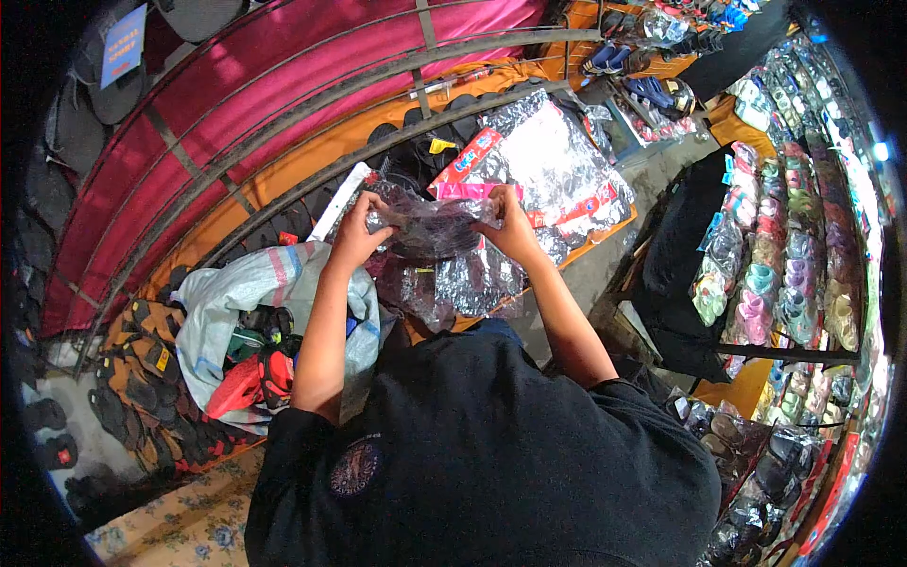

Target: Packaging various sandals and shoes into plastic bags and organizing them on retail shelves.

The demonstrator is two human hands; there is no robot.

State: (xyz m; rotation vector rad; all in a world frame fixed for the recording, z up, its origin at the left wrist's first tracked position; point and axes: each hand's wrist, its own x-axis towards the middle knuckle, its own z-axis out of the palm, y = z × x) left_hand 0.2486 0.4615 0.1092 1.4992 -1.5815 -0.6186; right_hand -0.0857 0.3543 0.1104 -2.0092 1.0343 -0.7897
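A clear plastic bag (pixel 432 216) with dark footwear inside is stretched between my two hands. My left hand (pixel 361 230) pinches its left side, and my right hand (pixel 509 225) grips its right side near a pink header strip (pixel 471 191). The exact shape of the footwear is blurred by the crinkled film. Under and beyond it lie clear plastic bags (pixel 538 149) with red header strips, spread over an orange-edged display. More clear film (pixel 478 283) lies just below my hands. A white strip (pixel 341 200) slants beside my left hand.
A white woven sack (pixel 241 280) holding red shoes (pixel 251 383) and darker ones stands open at the left. Brown and black sandals (pixel 142 368) are piled beyond it. A metal rack rail (pixel 283 120) curves past a magenta cloth (pixel 234 92). Wrapped footwear (pixel 758 283) hangs in rows at the right.
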